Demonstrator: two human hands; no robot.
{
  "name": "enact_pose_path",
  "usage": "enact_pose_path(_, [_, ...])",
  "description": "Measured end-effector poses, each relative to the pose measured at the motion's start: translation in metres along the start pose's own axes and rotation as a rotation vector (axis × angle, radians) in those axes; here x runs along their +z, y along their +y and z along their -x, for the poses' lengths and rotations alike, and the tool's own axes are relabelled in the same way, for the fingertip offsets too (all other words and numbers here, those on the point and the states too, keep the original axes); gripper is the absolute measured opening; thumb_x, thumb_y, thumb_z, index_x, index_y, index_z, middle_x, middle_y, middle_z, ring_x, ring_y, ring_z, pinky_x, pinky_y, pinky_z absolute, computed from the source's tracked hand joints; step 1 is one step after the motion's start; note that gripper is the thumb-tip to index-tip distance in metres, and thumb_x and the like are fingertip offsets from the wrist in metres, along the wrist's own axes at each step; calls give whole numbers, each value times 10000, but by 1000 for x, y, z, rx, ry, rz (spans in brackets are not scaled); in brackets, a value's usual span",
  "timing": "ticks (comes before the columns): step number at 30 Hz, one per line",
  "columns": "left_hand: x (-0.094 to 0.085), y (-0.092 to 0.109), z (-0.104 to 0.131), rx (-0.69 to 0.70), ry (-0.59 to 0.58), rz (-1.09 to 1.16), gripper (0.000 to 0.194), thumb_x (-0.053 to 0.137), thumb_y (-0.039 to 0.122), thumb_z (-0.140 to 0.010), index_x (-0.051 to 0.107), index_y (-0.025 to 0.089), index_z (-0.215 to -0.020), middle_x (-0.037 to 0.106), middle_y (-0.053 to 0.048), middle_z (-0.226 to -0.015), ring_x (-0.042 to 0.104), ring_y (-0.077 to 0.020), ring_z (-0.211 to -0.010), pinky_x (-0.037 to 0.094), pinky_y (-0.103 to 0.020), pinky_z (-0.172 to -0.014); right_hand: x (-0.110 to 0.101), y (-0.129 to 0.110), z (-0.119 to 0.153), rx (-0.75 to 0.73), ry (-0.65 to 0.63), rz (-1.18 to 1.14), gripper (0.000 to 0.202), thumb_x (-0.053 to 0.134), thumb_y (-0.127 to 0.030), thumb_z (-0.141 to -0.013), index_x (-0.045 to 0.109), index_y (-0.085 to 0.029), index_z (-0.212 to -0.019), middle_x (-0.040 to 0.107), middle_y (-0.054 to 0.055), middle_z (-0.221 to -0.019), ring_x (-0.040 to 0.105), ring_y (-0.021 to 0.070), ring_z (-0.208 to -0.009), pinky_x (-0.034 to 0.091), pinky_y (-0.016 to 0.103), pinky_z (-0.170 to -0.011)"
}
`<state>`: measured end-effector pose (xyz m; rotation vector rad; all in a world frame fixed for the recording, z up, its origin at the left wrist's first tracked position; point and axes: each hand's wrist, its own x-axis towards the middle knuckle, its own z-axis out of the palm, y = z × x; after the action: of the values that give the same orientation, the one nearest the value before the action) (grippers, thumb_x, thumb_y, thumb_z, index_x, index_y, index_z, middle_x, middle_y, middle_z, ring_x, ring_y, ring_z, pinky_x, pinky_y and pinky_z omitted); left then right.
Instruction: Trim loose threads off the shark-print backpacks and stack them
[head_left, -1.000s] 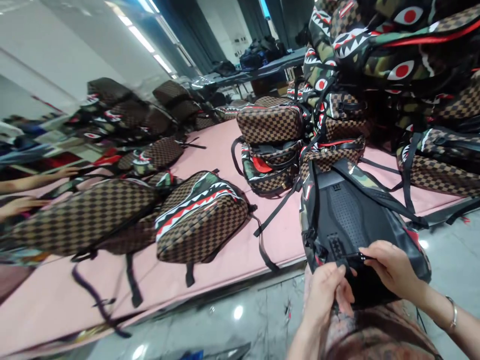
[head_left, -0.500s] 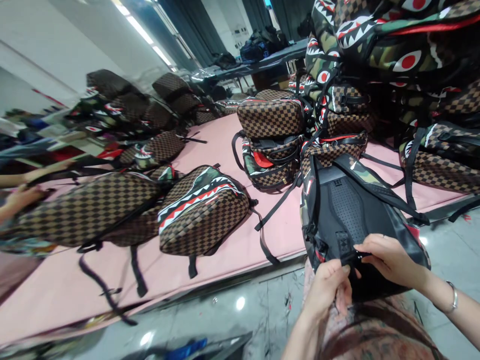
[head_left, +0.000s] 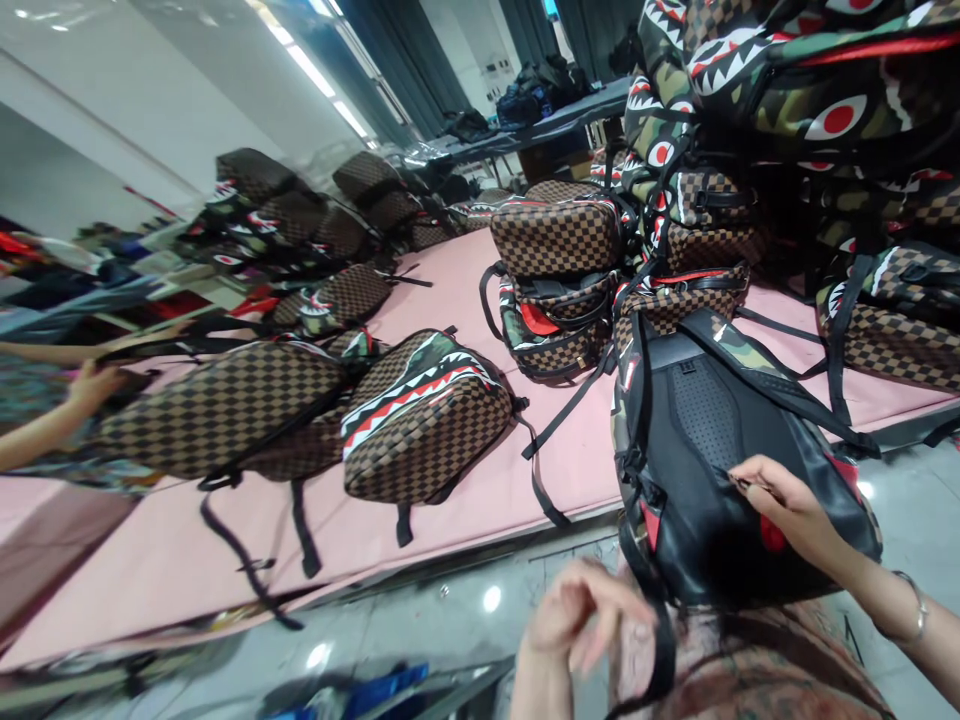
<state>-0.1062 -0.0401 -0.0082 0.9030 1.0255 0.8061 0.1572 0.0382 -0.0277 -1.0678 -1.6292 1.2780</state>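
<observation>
A black backpack point(head_left: 701, 420) with camouflage edges lies back panel up at the table's front edge, its lower end over my lap. My right hand point(head_left: 787, 510) is closed above that panel, its fingers pinching a small dark object, too small to name. My left hand point(head_left: 585, 615) is off the bag, to its lower left, smeared by motion. Its fingers are partly stretched and apart, the tips close to a loose black strap point(head_left: 664, 650) hanging from the bag. Whether they touch the strap is unclear.
Checkered shark-mouth backpacks point(head_left: 427, 420) lie on the pink table point(head_left: 480, 540). More backpacks point(head_left: 795, 110) are piled high at the right. Another person's hand point(head_left: 90, 390) reaches a checkered bag point(head_left: 225, 405) at the left. Straps hang over the table edge.
My left hand has come away from the bag, down and left. My right hand has shifted slightly up over the back panel, still pinching. The view has turned a little left.
</observation>
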Motion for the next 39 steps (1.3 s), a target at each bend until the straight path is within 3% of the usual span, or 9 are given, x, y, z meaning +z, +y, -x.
enact_pose_path(4, [-19,21,-33,252,566,-310,439,537,548,-738,679,140,-817,610,-28,-579,508,-109,-483,366,-211,-487,26,4,-29,235,25,-197,328,638,-458,-686,582,-173,-839,531,-21,-640,455,97,-522,354,218,-477])
enact_pose_path(6, [-19,26,-59,250,664,-495,326,626,465,-689,677,176,-830,649,-44,-761,543,-136,-609,386,-231,-571,42,3,-42,316,20,-244,362,648,-509,-654,571,-167,-741,422,-61,-523,341,70,-434,266,209,-410])
enact_pose_path(11, [-13,24,-95,197,554,-525,226,698,364,-606,623,178,-503,523,19,-449,472,-128,-488,332,-233,-508,69,6,-58,389,-22,-256,471,540,-617,-692,598,-151,-723,262,-103,-430,214,56,-360,162,204,-363])
enact_pose_path(19, [3,17,-98,268,689,-8,312,539,415,-754,639,120,-782,664,-62,-713,603,-148,-627,460,-253,-571,105,16,-14,286,33,-134,364,568,-507,-720,543,-181,-558,481,-25,-531,462,134,-553,377,241,-527])
enact_pose_path(23, [15,11,-97,221,644,380,314,675,405,-642,640,111,-743,664,-57,-685,621,-136,-600,494,-254,-599,102,6,-16,224,217,-139,284,540,-463,-756,571,-181,-762,530,-1,-636,494,154,-619,411,258,-576])
enact_pose_path(26, [21,4,-94,236,659,413,294,696,384,-638,648,118,-754,661,-27,-696,599,-109,-597,476,-220,-600,100,3,-30,250,86,-218,302,637,-430,-665,579,-169,-805,423,-54,-522,406,113,-494,375,241,-489])
enact_pose_path(30, [21,-5,-88,295,709,188,356,659,356,-697,633,136,-975,663,-37,-781,604,-132,-694,474,-241,-663,111,12,-36,237,35,-243,275,660,-418,-639,548,-176,-708,330,-85,-485,320,84,-459,341,227,-465])
enact_pose_path(33, [12,-7,-75,491,776,-235,378,620,308,-744,602,221,-1112,629,-67,-996,578,-176,-916,454,-304,-815,118,20,-33,207,48,-252,261,619,-423,-688,557,-178,-750,405,-59,-535,378,103,-508,376,242,-513])
enact_pose_path(39, [-3,3,-53,606,563,-945,225,598,262,-771,682,238,-978,623,-75,-848,563,-199,-831,469,-331,-740,117,25,-33,144,-21,-266,230,608,-377,-714,587,-178,-829,577,12,-755,518,165,-720,441,297,-693])
